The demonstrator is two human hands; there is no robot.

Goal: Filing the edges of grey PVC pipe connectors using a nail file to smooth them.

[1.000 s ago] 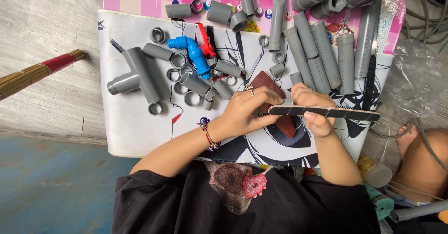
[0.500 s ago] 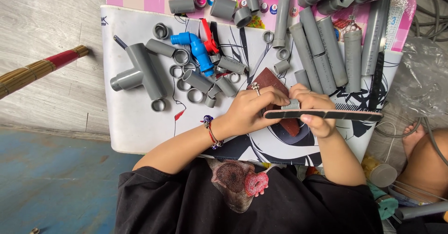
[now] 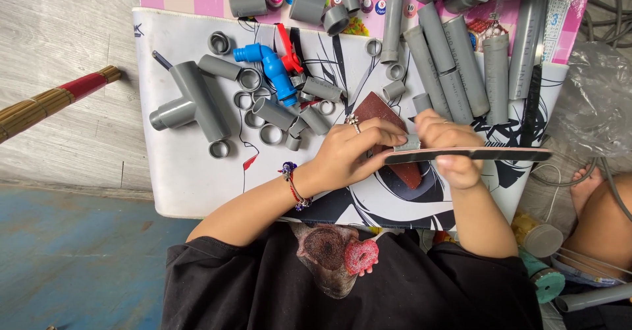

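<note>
The small grey pipe ring (image 3: 408,143) sits at the desk's centre, pinched by the left hand (image 3: 352,151); it looks light, rigid and smooth, so a firm grip on its outer wall suits it. The right hand (image 3: 451,147) is clenched on a long black file (image 3: 469,154) laid across it. Brown sandpaper (image 3: 380,114) lies underneath. At 10 o'clock: a blue tap (image 3: 271,70) and grey fittings (image 3: 276,114) on the desk (image 3: 191,178).

bright, even daylight, with soft, short shadows under the grey pipes (image 3: 454,60) (no harsh glare). focus is sharp throughout, with slight wide-angle bending at the edges.
</note>
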